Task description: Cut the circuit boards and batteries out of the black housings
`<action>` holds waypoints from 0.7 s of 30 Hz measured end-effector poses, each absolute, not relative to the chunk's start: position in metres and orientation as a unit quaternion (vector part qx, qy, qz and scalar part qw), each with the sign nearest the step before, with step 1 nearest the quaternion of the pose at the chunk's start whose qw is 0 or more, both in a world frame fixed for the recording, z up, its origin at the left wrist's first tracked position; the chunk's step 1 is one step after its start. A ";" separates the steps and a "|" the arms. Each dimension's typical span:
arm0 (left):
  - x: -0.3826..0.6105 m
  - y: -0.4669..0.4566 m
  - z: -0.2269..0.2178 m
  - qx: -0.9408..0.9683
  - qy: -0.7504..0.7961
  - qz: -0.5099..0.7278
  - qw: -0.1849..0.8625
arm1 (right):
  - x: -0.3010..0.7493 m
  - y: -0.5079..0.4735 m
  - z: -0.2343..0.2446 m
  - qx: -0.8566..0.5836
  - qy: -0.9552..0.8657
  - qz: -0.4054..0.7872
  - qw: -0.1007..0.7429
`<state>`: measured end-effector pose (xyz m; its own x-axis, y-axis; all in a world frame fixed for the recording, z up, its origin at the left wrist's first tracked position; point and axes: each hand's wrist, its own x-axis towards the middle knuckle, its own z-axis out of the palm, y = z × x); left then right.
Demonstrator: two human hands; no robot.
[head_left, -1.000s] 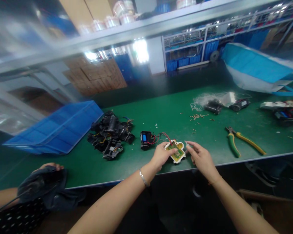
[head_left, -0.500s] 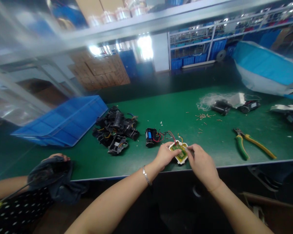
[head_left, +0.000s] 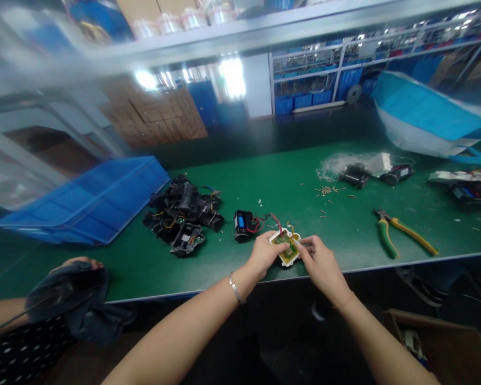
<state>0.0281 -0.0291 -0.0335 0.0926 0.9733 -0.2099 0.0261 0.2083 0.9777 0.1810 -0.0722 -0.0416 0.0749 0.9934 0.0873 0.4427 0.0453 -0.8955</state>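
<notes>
My left hand (head_left: 264, 253) grips a small white plastic housing (head_left: 290, 262) by its left side, the thumb lying over the green circuit board (head_left: 282, 240) inside it. At the housing's right edge is my right hand (head_left: 316, 259), its thumb and forefinger pinched at the board's corner. Whether a small part sits in that pinch is too small to make out. Red and black wires (head_left: 274, 218) run from the housing to a black case with a blue battery (head_left: 242, 222), which lies on the green table just left of it.
Left of the case lies a pile of black housings (head_left: 186, 206), beside a blue bin (head_left: 92, 200). Yellow-green pliers (head_left: 401, 232), scattered screws (head_left: 327, 190) and more black units (head_left: 355, 175) lie to the right. A co-worker's hand with a dark cloth (head_left: 74, 289) is at far left.
The view has turned slightly right, so everything sits a little further left. My hands keep the same hold on the white housing.
</notes>
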 end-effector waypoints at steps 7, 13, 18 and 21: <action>0.025 -0.030 -0.029 0.519 0.550 0.393 0.522 | 0.175 -0.077 -0.038 -0.589 -0.587 0.338 0.442; 0.022 -0.029 -0.031 0.550 0.553 0.383 0.495 | 0.178 -0.078 -0.035 -0.605 -0.593 0.321 0.422; 0.021 -0.028 -0.027 0.587 0.561 0.359 0.460 | 0.179 -0.079 -0.033 -0.607 -0.603 0.309 0.415; 0.021 -0.028 -0.023 0.625 0.570 0.331 0.418 | 0.181 -0.078 -0.028 -0.615 -0.616 0.293 0.396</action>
<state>0.0207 -0.0284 -0.0226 0.1315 0.9894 -0.0617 0.4359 -0.0018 0.9000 0.1813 -0.0779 -0.0284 0.0693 0.9895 0.1266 0.5255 0.0717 -0.8477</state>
